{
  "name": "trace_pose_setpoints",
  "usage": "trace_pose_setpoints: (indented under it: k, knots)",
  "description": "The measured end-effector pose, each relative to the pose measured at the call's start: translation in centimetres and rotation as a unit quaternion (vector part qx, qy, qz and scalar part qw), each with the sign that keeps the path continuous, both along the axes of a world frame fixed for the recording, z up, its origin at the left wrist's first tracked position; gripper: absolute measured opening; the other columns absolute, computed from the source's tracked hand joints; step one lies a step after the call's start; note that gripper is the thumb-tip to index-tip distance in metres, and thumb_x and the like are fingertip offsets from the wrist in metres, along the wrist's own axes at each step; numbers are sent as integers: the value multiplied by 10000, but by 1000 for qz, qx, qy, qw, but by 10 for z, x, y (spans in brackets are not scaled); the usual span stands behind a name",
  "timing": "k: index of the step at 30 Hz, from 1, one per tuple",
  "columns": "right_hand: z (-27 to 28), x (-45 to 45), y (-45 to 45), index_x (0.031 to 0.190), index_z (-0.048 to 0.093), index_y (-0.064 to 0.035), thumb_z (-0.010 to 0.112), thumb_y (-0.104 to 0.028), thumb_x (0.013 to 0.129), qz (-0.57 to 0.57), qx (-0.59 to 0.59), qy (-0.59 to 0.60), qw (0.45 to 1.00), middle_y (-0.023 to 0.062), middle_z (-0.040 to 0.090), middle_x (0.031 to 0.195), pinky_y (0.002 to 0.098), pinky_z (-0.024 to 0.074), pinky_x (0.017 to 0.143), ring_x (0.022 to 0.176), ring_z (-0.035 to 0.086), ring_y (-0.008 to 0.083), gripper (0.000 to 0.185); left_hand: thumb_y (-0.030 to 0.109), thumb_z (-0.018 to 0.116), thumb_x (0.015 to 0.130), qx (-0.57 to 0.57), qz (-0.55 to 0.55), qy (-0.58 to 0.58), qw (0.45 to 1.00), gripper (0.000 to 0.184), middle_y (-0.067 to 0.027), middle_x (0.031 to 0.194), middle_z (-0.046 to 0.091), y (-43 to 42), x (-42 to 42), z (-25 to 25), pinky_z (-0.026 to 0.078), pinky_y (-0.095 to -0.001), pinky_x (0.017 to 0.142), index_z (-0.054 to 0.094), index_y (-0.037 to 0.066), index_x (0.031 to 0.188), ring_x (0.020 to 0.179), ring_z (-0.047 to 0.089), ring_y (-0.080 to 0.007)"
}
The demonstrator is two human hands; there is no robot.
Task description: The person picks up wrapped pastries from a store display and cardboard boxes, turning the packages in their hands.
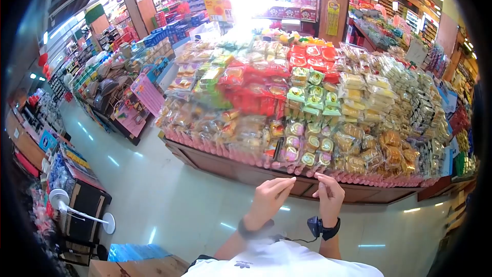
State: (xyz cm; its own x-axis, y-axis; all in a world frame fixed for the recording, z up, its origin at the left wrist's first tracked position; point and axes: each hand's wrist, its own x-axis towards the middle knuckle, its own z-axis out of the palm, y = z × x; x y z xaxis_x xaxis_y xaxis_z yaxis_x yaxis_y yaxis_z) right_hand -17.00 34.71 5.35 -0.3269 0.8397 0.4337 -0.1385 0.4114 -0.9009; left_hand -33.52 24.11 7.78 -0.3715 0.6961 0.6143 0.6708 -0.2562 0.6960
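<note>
Both hands are raised in front of the near edge of a large display stand (225,165) heaped with packaged baked snacks. My left hand (271,197) has its fingers stretched toward the right, with nothing visible in it. My right hand (329,193) is loosely bent, its fingers apart and nothing visible between them. Nearest the fingertips are clear packs of small round cakes (308,159) with pink and green labels. Green-labelled packs (314,95) and red packs (251,90) lie farther back. Bagged brown buns (393,147) sit to the right.
Pink scalloped trim (230,153) lines the stand's front edge. On the left are another goods table (110,84) and a white fan (60,198). A cardboard box (141,266) is at the lower left. Shiny floor (169,200) runs between the stands. A wooden pillar (333,5) rises behind.
</note>
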Motion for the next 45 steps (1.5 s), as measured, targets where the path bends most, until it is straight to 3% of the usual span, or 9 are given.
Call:
trace_pose_setpoints:
  k: [9,15,20,23,27,32,37,45]
  knots:
    - [-8,31,25,1132,709,25,580,49,983,1,11,-36,999,153,732,1194,226,556,600,686,634,77,199,13,759,880,-20,19,5,1000,194,-140,986,768,22,28,-10,590,-335,729,771,39,1072,837,747,-282]
    - [-8,33,30,1090,734,5,635,46,948,-12,-8,-16,1000,132,757,1140,244,567,597,695,650,99,178,20,763,878,-31,16,-6,999,189,-136,981,770,32,33,-13,591,-332,739,775,26,1067,843,752,-273]
    - [-11,30,32,1088,738,9,640,40,951,-34,-29,-25,999,129,754,1150,244,571,584,722,661,100,171,41,752,894,-66,-15,-16,998,210,-124,1007,762,39,25,-15,590,-375,769,770,47,1103,874,730,-289]
    - [-16,21,33,1132,721,18,585,31,993,-27,-22,-39,999,142,734,1188,227,569,600,707,624,73,196,53,750,899,-71,-31,-24,997,214,-131,1024,764,40,13,-12,586,-368,805,769,44,1112,914,733,-286]
    - [-18,-1,34,1107,716,24,605,34,980,-30,-35,-12,999,141,741,1167,242,573,603,732,660,103,169,82,738,918,-58,-32,-18,998,252,-137,1079,752,43,-11,-14,583,-374,834,750,48,1168,958,723,-295]
    - [-19,-40,44,1113,707,28,593,20,1000,17,-30,-32,999,165,717,1196,258,606,648,882,680,133,161,119,745,927,-32,6,-26,999,282,-142,1091,739,43,-47,-13,583,-382,831,731,58,1202,961,714,-314]
    - [-11,-81,50,1124,699,35,591,33,993,48,-24,-47,997,171,721,1170,268,605,646,796,676,136,170,141,752,925,-31,32,-37,998,306,-140,1088,732,41,-86,-25,588,-383,781,718,72,1222,918,713,-326]
    - [-6,-131,53,1113,704,23,595,46,981,58,-20,-99,993,166,723,1156,275,596,646,776,686,139,173,182,730,945,-42,42,-65,996,319,-143,1101,729,41,-132,-37,579,-410,833,705,77,1246,965,709,-339]
